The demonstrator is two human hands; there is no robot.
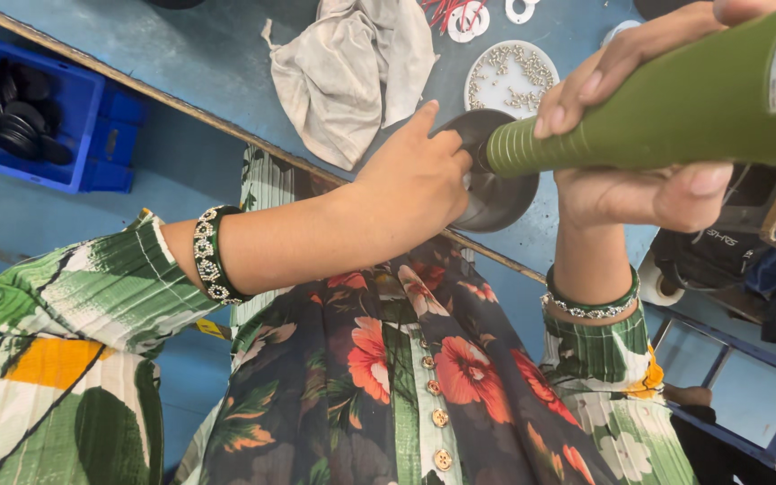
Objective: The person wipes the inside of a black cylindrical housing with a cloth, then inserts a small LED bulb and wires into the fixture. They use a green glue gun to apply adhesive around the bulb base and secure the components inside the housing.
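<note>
I see my left hand (419, 184) clamped on a dark round disc (496, 193) at the surface (190, 54) edge; my right hand (644, 135) wraps the green tool (675, 112) (tip touching the disc). Beyond lie a cloth (352, 63) and a white dish of beads (509, 76).

Green tool (675, 108) cut off right.
</note>
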